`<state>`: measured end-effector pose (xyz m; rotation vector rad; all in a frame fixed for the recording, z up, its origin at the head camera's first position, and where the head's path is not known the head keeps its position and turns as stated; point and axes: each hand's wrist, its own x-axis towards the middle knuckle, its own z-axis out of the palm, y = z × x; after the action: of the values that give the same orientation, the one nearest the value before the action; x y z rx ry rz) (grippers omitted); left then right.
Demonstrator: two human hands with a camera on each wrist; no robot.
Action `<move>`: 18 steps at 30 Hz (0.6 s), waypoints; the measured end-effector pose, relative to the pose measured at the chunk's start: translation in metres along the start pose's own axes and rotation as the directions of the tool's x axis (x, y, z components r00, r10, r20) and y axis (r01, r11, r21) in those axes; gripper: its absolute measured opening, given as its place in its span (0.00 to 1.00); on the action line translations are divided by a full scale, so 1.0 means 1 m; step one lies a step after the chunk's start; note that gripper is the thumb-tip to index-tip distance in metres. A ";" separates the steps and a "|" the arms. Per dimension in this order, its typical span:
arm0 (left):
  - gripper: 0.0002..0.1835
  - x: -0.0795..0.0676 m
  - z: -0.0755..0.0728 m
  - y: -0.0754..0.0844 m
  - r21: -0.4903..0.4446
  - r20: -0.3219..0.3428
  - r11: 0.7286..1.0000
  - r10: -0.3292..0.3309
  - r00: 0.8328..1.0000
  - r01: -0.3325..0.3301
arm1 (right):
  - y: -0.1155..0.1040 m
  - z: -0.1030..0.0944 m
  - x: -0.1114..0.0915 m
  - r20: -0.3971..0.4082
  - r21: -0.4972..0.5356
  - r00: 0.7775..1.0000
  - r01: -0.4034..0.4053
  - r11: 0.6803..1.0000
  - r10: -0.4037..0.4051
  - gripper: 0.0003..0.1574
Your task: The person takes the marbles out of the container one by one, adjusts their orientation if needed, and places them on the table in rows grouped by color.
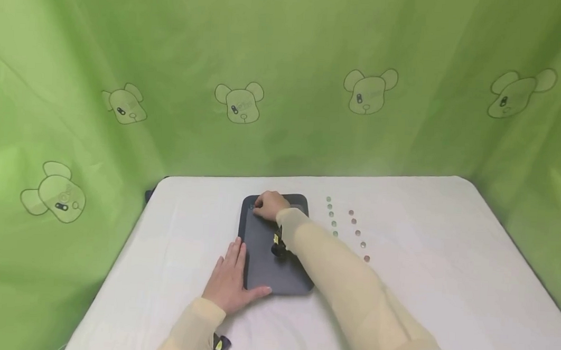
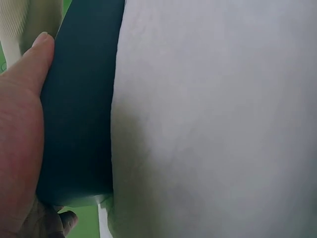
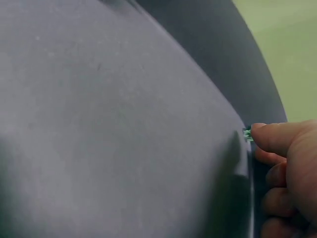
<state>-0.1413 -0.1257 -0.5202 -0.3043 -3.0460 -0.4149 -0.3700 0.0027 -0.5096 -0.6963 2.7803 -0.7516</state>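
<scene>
A dark grey rectangular baking tray (image 1: 276,264) lies lengthwise on the white table. My left hand (image 1: 231,282) rests at its near left corner, fingers straight along the left side and thumb along the near edge. In the left wrist view the thumb lies against the tray's outer wall (image 2: 81,109). My right hand (image 1: 270,205) reaches across to the far left corner inside the tray. There it pinches a small, clear green glass gem (image 3: 247,134) between thumb and index finger, right at the edge of the tray's floor; the fingers partly hide it.
Right of the tray stands a column of several green glass gems (image 1: 331,214), and beyond it a column of several reddish-brown ones (image 1: 358,233). My right forearm (image 1: 346,279) passes over the tray's right side. A green curtain (image 1: 291,144) hangs behind the white table (image 1: 447,268).
</scene>
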 end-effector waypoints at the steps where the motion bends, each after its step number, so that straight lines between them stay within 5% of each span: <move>1: 0.68 0.000 0.000 0.000 -0.002 0.004 1.000 -0.001 1.000 0.001 | 0.000 0.002 0.002 -0.002 -0.004 1.000 -0.004 1.000 0.004 0.18; 18: 0.67 -0.002 -0.001 0.002 -0.008 -0.038 1.000 0.013 0.999 -0.013 | -0.017 0.018 0.001 -0.015 -0.035 1.000 0.016 0.999 -0.017 0.14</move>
<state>-0.1389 -0.1240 -0.5187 -0.3132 -3.0044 -0.4276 -0.3587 -0.0186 -0.5159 -0.7237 2.8109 -0.7167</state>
